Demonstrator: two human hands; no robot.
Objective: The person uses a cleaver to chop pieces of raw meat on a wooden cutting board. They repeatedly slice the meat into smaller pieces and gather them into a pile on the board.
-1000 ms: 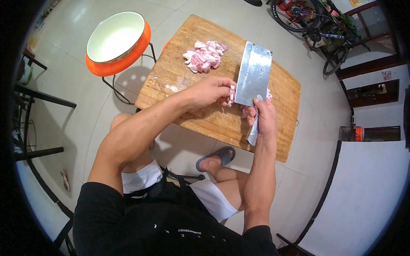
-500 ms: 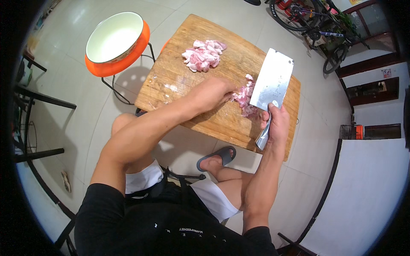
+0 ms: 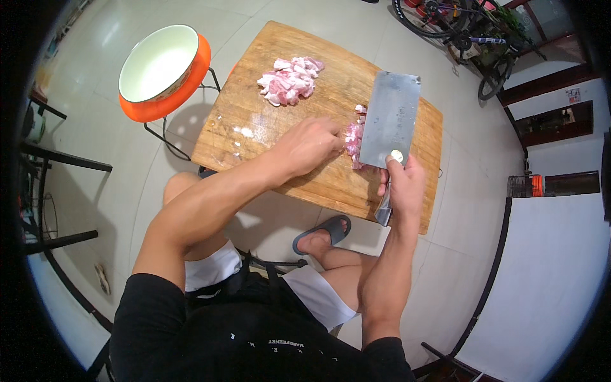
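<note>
A broad metal cleaver (image 3: pixel 389 118) is in my right hand (image 3: pixel 406 186), its thumb laid along the base of the blade. The blade's face is turned up, and its left edge lies against or over a small heap of chopped pink meat (image 3: pixel 354 146); part of that heap may be hidden beneath it. On the heap's other side is my left hand (image 3: pixel 310 145), fingers curled and closed, tips at the meat. Whether they pinch a piece is hidden. Farther back on the wooden board (image 3: pixel 331 70) sits a bigger pile of sliced meat (image 3: pixel 289 81).
Left of the board, a white enamel basin (image 3: pixel 159 63) stands on an orange stool (image 3: pixel 143 111). Small whitish scraps (image 3: pixel 243 132) dot the board's left part. My slippered foot (image 3: pixel 323 235) is below its front edge. A bicycle (image 3: pixel 468 38) stands at the back right.
The cleaver has turned more upright in view and shifted left against the chopped meat, so less of the heap shows. My left hand stays close by it. The whole view has shifted slightly.
</note>
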